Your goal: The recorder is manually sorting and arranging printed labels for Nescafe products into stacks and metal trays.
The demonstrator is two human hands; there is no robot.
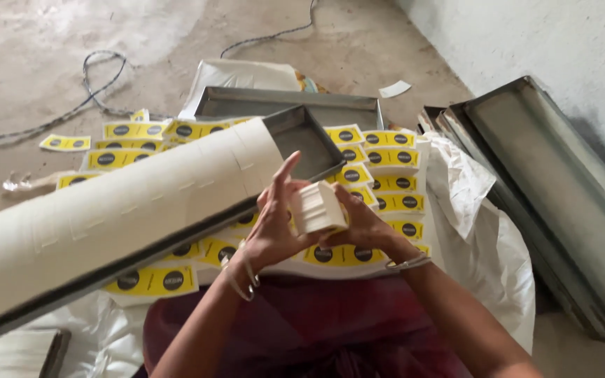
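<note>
While we sit over the yellow labels (386,183) | left hand (272,227) and right hand (360,225) both closed round a white label stack (315,208) | long metal channel (127,210) just beside.

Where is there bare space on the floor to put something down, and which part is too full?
Free: the concrete floor at top, between the black cable and the white wall. Crowded: the yellow labels cover the white sheet ahead of both hands; the long tray crosses the left, and metal trays fill the right. The left hand and right hand hold a white stack.
</note>
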